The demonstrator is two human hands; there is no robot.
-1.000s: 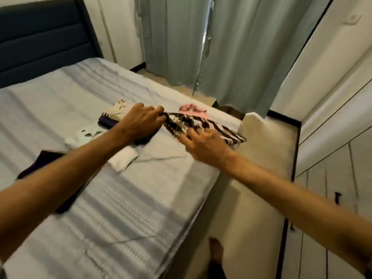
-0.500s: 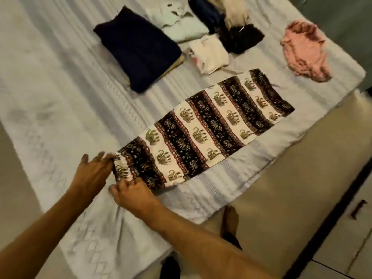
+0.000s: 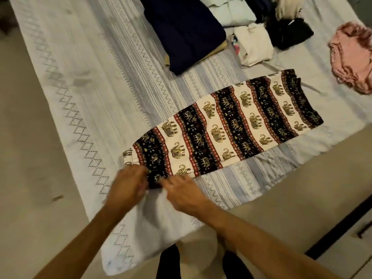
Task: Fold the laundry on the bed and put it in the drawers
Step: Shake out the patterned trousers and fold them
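Note:
A long pair of elephant-print trousers (image 3: 231, 125), black and cream striped, lies flat across the near side of the bed (image 3: 96, 87), running from the bed's corner toward the right edge. Both hands meet at its near end. My left hand (image 3: 128, 182) has its fingers curled round the hem. My right hand (image 3: 181, 190) pinches the same hem from the right. Both hands are blurred by motion.
Behind the trousers lie a folded navy garment (image 3: 185, 31), a folded white piece (image 3: 253, 43), a black garment (image 3: 289, 33) and pale clothes at the top edge. A crumpled pink garment (image 3: 352, 55) sits at the far right. Beige floor (image 3: 281, 208) and a drawer handle (image 3: 364, 230) lie to the right.
The trousers went from bunched in both hands to spread flat along the bed. My hands have closed together on the near hem, and the view has moved nearer.

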